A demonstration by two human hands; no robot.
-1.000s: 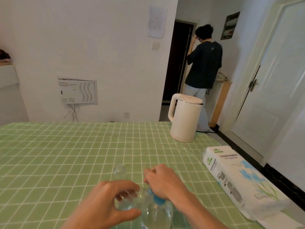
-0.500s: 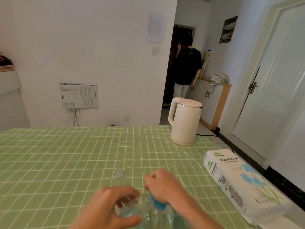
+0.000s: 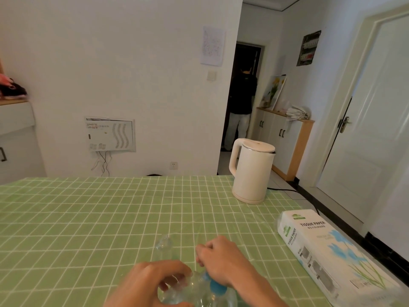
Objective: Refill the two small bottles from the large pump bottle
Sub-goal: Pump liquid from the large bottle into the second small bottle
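Tabletop [image 3: 88, 218] was green with white grid; kettle [image 3: 252, 171] cream; tissue pack [image 3: 327, 251] white with blue flowers; bottle cap [image 3: 215, 284] blue.

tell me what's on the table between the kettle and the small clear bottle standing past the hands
Nothing: in the head view, only bare green checked tablecloth lies between the kettle and the small clear bottle.

2 bare hands [image 3: 152, 282], forearms apparently sleeveless; no rings visible.

Clear large pump bottle [image 3: 205, 293] with blue pump, small clear bottle [image 3: 164, 245] upright behind.
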